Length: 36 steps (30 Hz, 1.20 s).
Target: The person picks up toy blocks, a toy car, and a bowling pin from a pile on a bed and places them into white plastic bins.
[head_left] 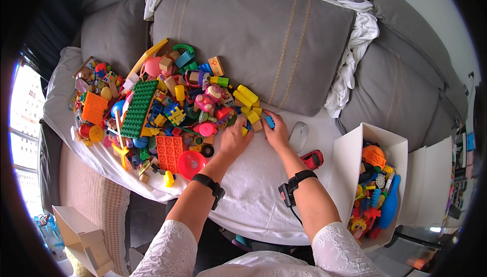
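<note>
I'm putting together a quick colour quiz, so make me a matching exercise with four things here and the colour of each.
Things:
1. block in the right hand
2. toy car
3. long studded plate
4. computer mouse

Colours:
A. green
B. pale grey
C. blue
D. mainly red

Right pairs: 1-C, 2-D, 3-A, 4-B

No text, label, brand, number or sign can be read in this view. Dark marks show on the wooden block (216, 66) at the top of the toy pile (139, 108) and on the white disc (380, 180) in the box (341, 175); both are too small to make out, and whether they are characters cannot be determined.
</note>
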Available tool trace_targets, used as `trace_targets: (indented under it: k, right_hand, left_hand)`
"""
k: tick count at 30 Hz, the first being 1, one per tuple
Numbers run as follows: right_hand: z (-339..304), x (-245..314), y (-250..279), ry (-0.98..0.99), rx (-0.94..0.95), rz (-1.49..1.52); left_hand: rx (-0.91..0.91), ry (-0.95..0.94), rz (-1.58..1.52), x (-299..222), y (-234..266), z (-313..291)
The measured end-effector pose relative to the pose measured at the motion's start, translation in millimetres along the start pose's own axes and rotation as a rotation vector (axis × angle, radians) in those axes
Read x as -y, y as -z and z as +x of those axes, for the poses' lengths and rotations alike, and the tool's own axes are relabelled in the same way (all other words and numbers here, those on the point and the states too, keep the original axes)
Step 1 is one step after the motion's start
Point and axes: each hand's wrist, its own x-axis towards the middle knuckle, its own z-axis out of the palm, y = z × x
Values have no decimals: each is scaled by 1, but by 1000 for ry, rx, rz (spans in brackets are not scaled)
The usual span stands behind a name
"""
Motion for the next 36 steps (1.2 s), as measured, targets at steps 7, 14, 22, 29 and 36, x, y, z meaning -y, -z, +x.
trace_targets:
  k: [7,14,22,29,36]
  right_hand:
    - [-2,-6,9,30,60,100]
    - [-64,6,25,21,169,20]
    - [-141,14,33,-184,-120,33]
    - [-176,70,90,-790,107,779]
    - [-170,111,243,-511,-108,895]
  left_hand:
    - [-2,-29,-18,-4,0,-1]
    - [142,-150,-150,-3,12,-29]
    - [276,17,-242,-18,3,-98]
    - [421,454,-597,-51,23,-108]
    - [716,285,-807,-198,5,-82]
